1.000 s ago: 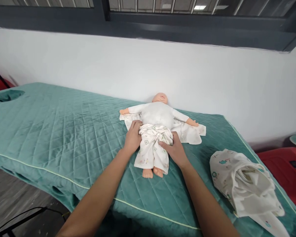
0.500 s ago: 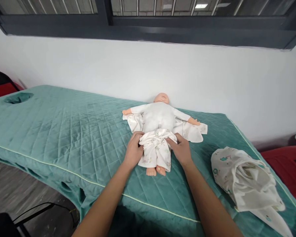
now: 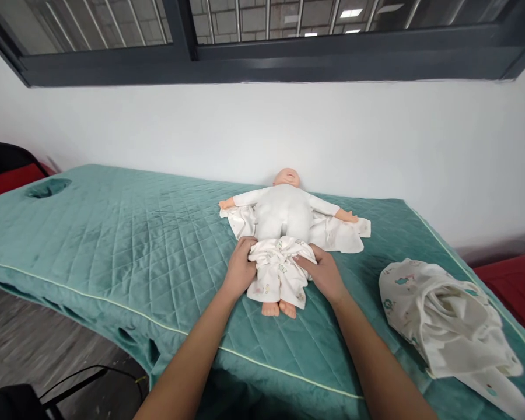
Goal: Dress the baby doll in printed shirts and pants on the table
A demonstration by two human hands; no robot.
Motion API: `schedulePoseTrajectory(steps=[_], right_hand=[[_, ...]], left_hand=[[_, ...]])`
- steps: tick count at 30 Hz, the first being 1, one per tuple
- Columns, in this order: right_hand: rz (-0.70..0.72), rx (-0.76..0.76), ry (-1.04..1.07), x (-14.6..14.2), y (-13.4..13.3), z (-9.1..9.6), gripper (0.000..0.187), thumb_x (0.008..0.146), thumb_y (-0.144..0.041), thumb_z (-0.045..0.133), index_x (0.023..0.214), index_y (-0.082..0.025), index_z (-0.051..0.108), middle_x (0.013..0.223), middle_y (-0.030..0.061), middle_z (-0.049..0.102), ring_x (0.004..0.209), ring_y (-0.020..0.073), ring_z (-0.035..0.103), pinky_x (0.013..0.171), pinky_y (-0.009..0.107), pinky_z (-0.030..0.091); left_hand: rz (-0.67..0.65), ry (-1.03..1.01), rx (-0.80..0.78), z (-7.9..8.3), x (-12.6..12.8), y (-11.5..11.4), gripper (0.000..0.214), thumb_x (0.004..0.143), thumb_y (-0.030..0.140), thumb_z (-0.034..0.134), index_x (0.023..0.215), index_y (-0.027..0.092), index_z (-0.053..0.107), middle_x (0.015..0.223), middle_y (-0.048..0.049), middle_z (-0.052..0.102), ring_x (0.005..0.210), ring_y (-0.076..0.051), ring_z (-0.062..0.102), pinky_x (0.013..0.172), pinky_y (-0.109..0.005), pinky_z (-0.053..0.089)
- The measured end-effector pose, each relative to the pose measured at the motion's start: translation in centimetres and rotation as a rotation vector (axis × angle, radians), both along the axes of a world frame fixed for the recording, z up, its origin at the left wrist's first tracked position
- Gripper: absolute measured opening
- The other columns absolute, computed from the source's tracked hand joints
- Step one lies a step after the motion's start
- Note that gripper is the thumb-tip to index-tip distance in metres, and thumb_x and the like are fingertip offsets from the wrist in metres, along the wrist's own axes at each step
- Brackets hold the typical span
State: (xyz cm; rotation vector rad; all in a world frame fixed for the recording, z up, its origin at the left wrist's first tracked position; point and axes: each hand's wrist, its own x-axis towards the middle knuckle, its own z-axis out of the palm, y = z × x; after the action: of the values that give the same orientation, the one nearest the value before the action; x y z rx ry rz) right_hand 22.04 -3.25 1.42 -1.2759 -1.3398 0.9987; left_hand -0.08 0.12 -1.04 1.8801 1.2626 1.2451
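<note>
A baby doll (image 3: 283, 211) with a white cloth body lies on its back, its head toward the wall and its arms spread. Patterned white baby pants (image 3: 276, 274) cover its legs, bunched at the thighs, and the bare feet (image 3: 279, 309) stick out below. My left hand (image 3: 240, 268) grips the waistband at the left side, fingers closed. On the right side my right hand (image 3: 324, 269) pinches the same waistband between thumb and fingers. Beneath the doll's arms and back spreads an open patterned white shirt (image 3: 339, 233).
A green quilted bed cover (image 3: 135, 245) lies under everything, with a round hole at the far left. Crumpled patterned white cloth (image 3: 450, 321) sits at the right. Behind the bed is a white wall (image 3: 179, 128) below a dark window frame. Red chairs (image 3: 514, 286) stand beyond the bed's ends.
The pants' waistband sits slightly lower, baring more of the doll's white upper legs. Both hands keep their hold on it. The whole view has shifted a little.
</note>
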Motion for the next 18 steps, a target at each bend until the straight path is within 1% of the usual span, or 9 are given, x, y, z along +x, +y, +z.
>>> schedulePoseTrajectory(steps=[4,9,13,18], right_hand=[[0.008,-0.017,0.068,0.3,0.4,0.0,0.029,0.073,-0.045,0.079,0.081,-0.019,0.068,0.075,-0.0026,0.064,0.074,0.0163,0.054,0.071,0.029,0.043],[0.014,-0.03,0.115,0.6,1.0,-0.1,0.031,0.074,-0.046,0.078,0.078,-0.018,0.065,0.075,-0.0033,0.062,0.072,0.0151,0.052,0.07,0.028,0.041],[-0.001,-0.037,0.118,0.8,1.3,-0.4,0.034,0.075,-0.049,0.078,0.078,-0.019,0.064,0.072,-0.004,0.059,0.07,0.0143,0.05,0.068,0.027,0.04],[-0.027,-0.03,0.079,1.1,1.6,-0.9,0.035,0.076,-0.051,0.076,0.079,-0.019,0.063,0.073,-0.0043,0.058,0.07,0.0143,0.05,0.066,0.026,0.039]], left_hand=[[0.001,0.038,-0.018,0.1,0.3,0.7,0.021,0.075,0.005,0.052,0.088,0.02,0.06,0.11,-0.0055,0.061,0.104,-0.02,0.06,0.092,-0.032,0.047],[0.02,0.035,-0.006,-0.3,0.5,2.5,0.015,0.075,0.007,0.056,0.084,0.019,0.059,0.105,-0.0048,0.063,0.1,-0.02,0.06,0.09,-0.032,0.046],[0.03,0.023,0.026,-0.5,0.9,3.7,0.012,0.079,0.011,0.055,0.086,0.02,0.058,0.1,-0.0036,0.062,0.097,-0.02,0.059,0.088,-0.032,0.046],[0.037,0.027,0.068,-0.4,1.1,4.2,0.014,0.079,0.011,0.053,0.087,0.02,0.059,0.097,-0.0036,0.062,0.096,-0.02,0.059,0.087,-0.032,0.047]])
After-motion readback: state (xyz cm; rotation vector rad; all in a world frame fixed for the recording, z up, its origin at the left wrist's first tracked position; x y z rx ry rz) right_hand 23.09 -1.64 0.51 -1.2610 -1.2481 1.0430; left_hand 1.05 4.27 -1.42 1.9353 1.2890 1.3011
